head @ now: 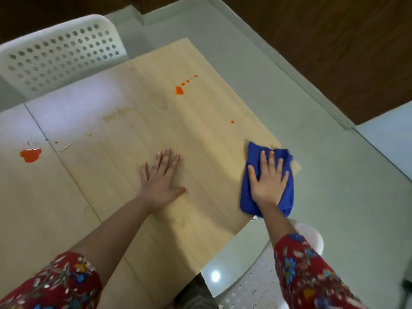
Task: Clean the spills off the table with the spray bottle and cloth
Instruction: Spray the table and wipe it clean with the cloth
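Pale wood table fills the view above a grey floor, with a white perforated chair at its far left side. The right hand presses the blue cloth flat near the table's right corner, its grip wide with the fingers straight and spread. The left hand rests flat on bare wood, its grip equally wide, well apart from the cloth. An orange spill with trailing droplets lies further off. A larger orange puddle sits at the left.

The right hand is pressing flat on the blue cloth at the table corner; the left hand is resting flat beside it.
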